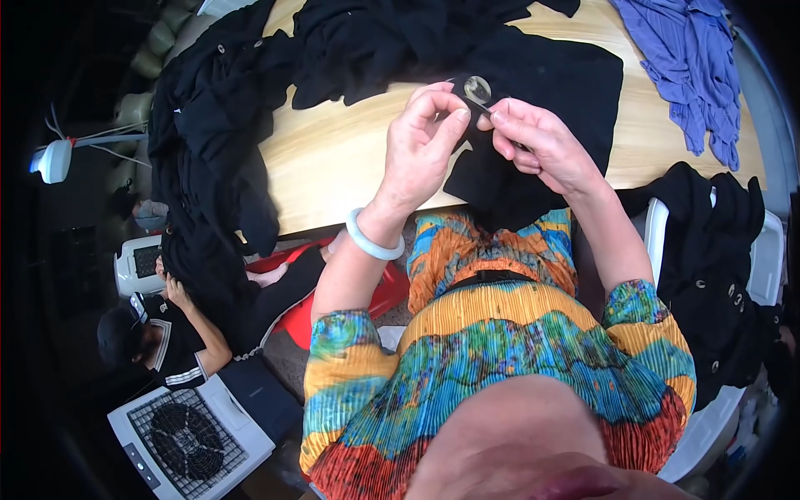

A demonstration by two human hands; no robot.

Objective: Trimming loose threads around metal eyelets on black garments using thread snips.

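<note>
Black garment: on surface, edge lifted. Button: on that edge. Left hand, right hand: grip of each pinched on garment by button. Blue cloth: far right, apart.

Looks like a small garment workshop I'm in: black clothes heaped at ten o'clock on the wooden table, purple fabric at two, floor fan at seven.

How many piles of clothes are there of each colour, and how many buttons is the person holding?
Black clothes: 3, on the table: left pile, the piece being held, right pile
Blue clothes: 1
Buttons held: 1
Total: 5
</note>
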